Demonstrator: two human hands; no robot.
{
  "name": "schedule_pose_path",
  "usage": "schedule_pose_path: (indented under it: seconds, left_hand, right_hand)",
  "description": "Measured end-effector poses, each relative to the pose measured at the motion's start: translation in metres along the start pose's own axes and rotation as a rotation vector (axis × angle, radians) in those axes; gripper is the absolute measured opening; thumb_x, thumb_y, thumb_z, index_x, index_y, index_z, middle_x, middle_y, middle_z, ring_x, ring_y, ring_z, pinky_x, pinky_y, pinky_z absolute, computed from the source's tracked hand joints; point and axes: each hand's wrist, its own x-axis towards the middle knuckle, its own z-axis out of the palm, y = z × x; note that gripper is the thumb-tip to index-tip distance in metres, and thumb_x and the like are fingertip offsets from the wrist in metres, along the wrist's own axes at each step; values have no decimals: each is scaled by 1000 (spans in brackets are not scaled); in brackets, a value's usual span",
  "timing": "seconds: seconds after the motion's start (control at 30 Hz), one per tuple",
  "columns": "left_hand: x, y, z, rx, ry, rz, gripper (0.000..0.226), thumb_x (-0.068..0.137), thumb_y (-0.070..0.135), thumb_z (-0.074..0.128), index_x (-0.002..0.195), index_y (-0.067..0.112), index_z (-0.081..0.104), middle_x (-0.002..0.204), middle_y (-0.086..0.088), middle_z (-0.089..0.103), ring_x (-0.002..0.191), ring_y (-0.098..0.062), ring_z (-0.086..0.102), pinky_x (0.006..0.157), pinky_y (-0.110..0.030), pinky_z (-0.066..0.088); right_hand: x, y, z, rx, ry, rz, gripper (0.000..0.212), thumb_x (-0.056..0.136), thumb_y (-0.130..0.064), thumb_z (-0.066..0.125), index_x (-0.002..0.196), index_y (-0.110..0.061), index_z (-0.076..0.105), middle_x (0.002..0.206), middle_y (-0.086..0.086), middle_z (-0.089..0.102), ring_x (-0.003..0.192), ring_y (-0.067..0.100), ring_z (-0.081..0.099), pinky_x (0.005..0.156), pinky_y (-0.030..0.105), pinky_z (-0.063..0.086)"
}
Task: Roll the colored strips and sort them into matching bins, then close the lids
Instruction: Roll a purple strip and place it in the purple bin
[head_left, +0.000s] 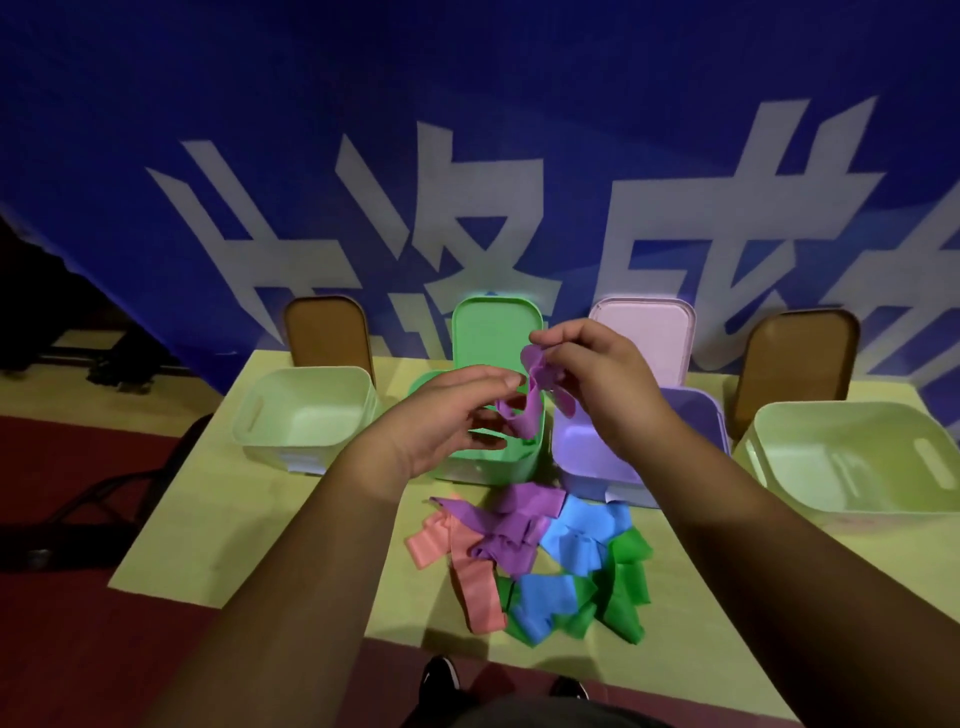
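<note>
I hold a purple strip (535, 389) in the air above the bins. My right hand (602, 379) pinches its upper end, and my left hand (457, 410) grips its lower end. Behind the hands stand a green bin (498, 462) with its green lid (493, 332) upright and a purple bin (587, 457) with a pink lid (649, 332) upright. A heap of strips lies on the table in front: pink (467, 561), purple (509, 525), blue (582, 535) and green (623, 582).
A pale bin (306, 415) stands open at the left and another pale bin (852, 457) at the right, on a yellow-green table (260, 530). Two brown chair backs (327, 332) rise behind the table before a blue banner. My shoes show below the table's near edge.
</note>
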Motion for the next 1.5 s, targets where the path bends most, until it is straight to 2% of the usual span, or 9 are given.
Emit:
schedule_pose_path:
  seconds: [0.1,0.3,0.5,0.67,0.83,1.07,1.17,1.3,1.5]
  left_hand:
    - [6,9,7,-5,8,11,40,102,43,69,137,23,71,118,-4,79,115,-24,73,105,-48,51]
    - [11,14,20,-103,2,117,47,105,14,68,149,30,60,127,-18,76,115,-31,74,109,-52,54]
    - [12,4,20,70,14,141,35,86,13,81,120,18,76,110,-9,79,103,-20,71,90,-38,54]
    - [12,-3,13,236,89,206,20,88,11,86,104,12,76,93,-2,70,87,-12,62,83,-28,51]
    - [-5,2,-1,186,-15,182,24,92,2,80,112,9,69,101,-8,72,99,-19,67,96,-32,52]
    - [-21,17,-12,-69,48,147,34,98,7,75,130,4,66,112,-15,77,96,-28,77,91,-40,66]
    - [-20,23,-12,-68,168,138,26,97,11,78,121,2,71,100,-10,75,83,-19,72,73,-29,65]
    - [-19,29,-12,-124,161,132,12,98,11,75,110,8,76,95,-8,77,86,-17,71,74,-26,60]
    - [-22,42,4,-166,150,122,19,98,7,75,117,2,75,93,-12,78,84,-19,73,82,-30,63]
  right_hand:
    - [-8,-16,2,-19,-26,-47,23,96,3,63,111,-9,76,106,10,77,81,12,68,61,18,52]
    - [-25,-28,2,-82,-48,-90,23,97,0,67,118,-9,70,104,15,77,81,16,72,70,30,58]
    - [-23,-28,-5,-107,-10,-126,30,95,7,63,119,-10,70,121,3,76,107,22,73,92,40,60]
    - [-25,-30,-10,-91,-3,-151,30,97,11,59,122,-3,67,125,4,75,111,9,75,96,32,62]
    - [-24,-23,-8,-55,50,-147,28,95,9,58,117,-4,71,116,7,78,106,14,76,88,31,60]
    - [-24,-18,-6,60,109,-104,26,96,7,55,104,-8,75,106,15,76,90,23,71,75,39,64]
    - [-23,-15,-5,22,129,-72,30,96,7,53,99,-12,76,106,16,75,86,24,69,67,31,61]
    - [-18,-3,-2,-92,56,68,36,91,6,54,101,-19,77,108,18,74,80,28,67,70,46,63]
    - [-26,0,10,-229,-208,44,37,96,-11,62,125,-31,73,116,-9,78,99,7,72,75,15,53]
